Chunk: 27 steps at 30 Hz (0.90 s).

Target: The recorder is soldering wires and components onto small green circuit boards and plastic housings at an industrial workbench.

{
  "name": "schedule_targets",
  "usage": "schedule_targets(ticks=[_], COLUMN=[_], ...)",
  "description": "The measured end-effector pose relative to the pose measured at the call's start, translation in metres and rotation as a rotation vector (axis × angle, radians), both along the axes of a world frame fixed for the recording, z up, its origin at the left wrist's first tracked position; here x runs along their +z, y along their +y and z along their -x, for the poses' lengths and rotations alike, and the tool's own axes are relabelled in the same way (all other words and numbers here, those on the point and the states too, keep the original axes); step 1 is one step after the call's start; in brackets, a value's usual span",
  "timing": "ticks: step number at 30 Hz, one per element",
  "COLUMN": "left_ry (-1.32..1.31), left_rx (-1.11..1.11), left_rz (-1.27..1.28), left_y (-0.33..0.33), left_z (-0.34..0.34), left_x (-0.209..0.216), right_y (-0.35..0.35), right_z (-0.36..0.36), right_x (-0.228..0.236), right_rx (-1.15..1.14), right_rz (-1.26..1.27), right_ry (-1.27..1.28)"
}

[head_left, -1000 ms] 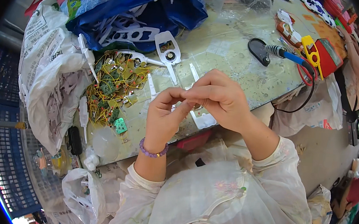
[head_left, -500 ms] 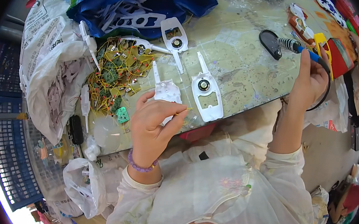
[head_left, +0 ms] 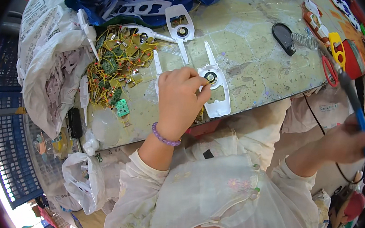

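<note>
At centre frame the left hand (head_left: 179, 100) pinches narrowly on the small round speaker in a white plastic shell (head_left: 214, 90) lying on the table (head_left: 256, 64), while the right hand (head_left: 347, 141), at the right edge, grips a blue-handled soldering iron (head_left: 355, 103). The hot tip could, I judge, scorch fingers or melt plastic if it swings in carelessly. Three shells with speakers lie loose, one heap of yellow-wired circuit boards (head_left: 115, 64) sits upper left, one iron stand (head_left: 291, 39) upper right.
</note>
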<state>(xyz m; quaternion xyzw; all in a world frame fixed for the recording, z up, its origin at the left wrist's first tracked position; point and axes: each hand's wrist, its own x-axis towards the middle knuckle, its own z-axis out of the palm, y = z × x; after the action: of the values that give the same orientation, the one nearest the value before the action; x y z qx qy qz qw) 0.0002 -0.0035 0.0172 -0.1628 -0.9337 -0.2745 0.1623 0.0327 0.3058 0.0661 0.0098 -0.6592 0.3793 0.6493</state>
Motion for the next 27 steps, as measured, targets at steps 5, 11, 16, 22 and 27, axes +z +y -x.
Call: schedule_targets(ticks=[5,11,16,22,27], left_ry=[0.011,-0.001,0.000,0.026,0.044], left_rx=[-0.021,-0.016,0.006,0.004,0.004], left_rz=[0.028,0.045,0.070,0.100,0.098], left_y=[0.002,0.006,0.007,0.008,0.007], left_z=[0.006,0.009,0.008,0.008,0.009], left_x=[-0.005,-0.009,-0.010,-0.010,-0.011], right_y=[-0.024,-0.061,-0.066,-0.072,-0.076], right_z=[-0.024,-0.018,-0.008,-0.006,-0.004], right_x=[-0.049,-0.076,-0.074,-0.080,-0.079], right_rx=[0.122,0.767,0.810,0.829,0.821], right_rz=[-0.122,-0.208,-0.430,-0.435,-0.444], right_ry=[-0.160,-0.150,-0.233,-0.236,-0.244])
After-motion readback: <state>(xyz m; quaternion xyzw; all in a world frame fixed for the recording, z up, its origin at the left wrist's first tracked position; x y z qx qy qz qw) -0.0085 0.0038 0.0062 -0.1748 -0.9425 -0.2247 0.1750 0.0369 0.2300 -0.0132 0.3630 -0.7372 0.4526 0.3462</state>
